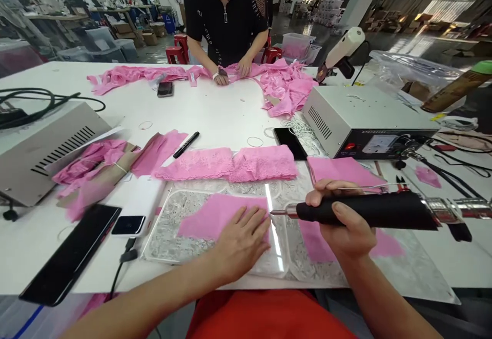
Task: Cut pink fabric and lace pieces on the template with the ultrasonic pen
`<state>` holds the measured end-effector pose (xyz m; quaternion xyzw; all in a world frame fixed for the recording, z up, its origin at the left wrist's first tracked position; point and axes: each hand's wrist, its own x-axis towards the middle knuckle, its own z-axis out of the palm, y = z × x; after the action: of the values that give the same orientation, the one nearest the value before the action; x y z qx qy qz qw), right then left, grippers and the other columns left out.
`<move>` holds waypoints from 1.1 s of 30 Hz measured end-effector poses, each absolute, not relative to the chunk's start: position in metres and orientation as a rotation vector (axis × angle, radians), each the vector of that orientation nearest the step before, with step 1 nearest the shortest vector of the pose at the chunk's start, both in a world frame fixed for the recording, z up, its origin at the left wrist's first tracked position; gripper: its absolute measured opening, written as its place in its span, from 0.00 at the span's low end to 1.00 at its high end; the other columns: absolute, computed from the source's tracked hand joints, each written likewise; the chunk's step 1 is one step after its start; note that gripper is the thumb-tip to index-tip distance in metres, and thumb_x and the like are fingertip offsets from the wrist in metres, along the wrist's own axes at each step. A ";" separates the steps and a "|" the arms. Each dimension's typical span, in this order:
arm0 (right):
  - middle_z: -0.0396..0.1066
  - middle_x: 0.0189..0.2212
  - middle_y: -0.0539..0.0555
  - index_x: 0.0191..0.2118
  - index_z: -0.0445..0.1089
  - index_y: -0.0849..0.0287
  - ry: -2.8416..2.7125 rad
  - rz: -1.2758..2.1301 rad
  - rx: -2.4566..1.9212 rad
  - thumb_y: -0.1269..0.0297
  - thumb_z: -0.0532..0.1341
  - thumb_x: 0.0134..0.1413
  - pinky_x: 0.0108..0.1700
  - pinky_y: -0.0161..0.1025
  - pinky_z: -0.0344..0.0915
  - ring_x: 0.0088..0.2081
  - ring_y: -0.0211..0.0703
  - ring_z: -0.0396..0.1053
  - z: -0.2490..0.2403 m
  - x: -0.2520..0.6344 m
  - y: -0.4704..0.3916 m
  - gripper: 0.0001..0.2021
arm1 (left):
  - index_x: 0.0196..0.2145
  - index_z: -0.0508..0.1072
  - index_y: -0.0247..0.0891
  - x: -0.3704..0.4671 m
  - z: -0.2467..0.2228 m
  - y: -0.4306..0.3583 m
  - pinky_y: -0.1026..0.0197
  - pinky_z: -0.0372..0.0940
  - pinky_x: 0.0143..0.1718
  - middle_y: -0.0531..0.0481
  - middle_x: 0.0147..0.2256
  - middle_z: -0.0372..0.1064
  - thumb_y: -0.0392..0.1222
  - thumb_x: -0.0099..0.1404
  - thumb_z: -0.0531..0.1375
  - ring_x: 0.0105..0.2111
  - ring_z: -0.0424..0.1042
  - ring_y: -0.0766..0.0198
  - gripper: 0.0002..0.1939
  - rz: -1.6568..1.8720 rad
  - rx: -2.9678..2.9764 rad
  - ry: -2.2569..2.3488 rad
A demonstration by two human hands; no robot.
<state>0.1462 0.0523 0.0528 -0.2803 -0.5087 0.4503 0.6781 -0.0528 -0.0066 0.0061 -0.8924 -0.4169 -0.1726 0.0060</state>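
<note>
My left hand (244, 239) lies flat, fingers spread, on a pink fabric piece (203, 218) over a clear plastic plate (165, 246). In my right hand (351, 226) is a black handheld tool (369, 210) with a metal tip, its fingers wrapped round the grip. That tip points left, close to the fabric's right edge near my left fingertips; whether it touches cannot be made out. Under and beside the tool lies another pink piece (315, 241). Beyond the plate rests a folded pink lace strip (265, 163).
A control box (369, 118) stands right, another box (61, 144) left. Phones (71, 252) (290, 143), a white power bank (140, 200), a black marker (186, 144) and bundled pink fabric (96, 162) lie around. Across the table, a person (226, 26) handles pink fabric (286, 85).
</note>
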 end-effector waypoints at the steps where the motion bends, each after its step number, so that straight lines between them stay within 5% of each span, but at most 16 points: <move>1: 0.70 0.34 0.53 0.36 0.70 0.56 -1.140 1.005 -0.635 0.65 0.60 0.47 0.30 0.43 0.69 0.26 0.39 0.68 0.052 0.147 0.053 0.08 | 0.56 0.65 0.31 -0.053 0.006 -0.008 0.44 0.60 0.59 0.37 0.56 0.67 0.45 0.71 0.56 0.59 0.64 0.49 0.20 -0.517 -2.817 -1.301; 15: 0.70 0.35 0.53 0.36 0.70 0.56 -1.069 0.953 -0.658 0.66 0.61 0.47 0.33 0.44 0.69 0.28 0.40 0.69 0.051 0.148 0.060 0.08 | 0.63 0.58 0.34 -0.063 0.001 -0.003 0.41 0.54 0.63 0.38 0.62 0.59 0.48 0.72 0.53 0.66 0.52 0.51 0.25 -0.453 -2.934 -1.273; 33: 0.69 0.32 0.52 0.37 0.69 0.55 -1.161 0.940 -0.657 0.65 0.61 0.49 0.34 0.44 0.68 0.30 0.41 0.69 0.047 0.137 0.066 0.07 | 0.61 0.62 0.37 -0.061 0.003 -0.004 0.39 0.57 0.60 0.39 0.62 0.59 0.49 0.73 0.51 0.64 0.56 0.48 0.23 -0.504 -2.930 -1.273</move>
<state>0.1369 0.0660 0.0469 -0.2933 -0.5181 0.4195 0.6853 -0.0611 -0.0036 0.0033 -0.9050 -0.3932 -0.1557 -0.0460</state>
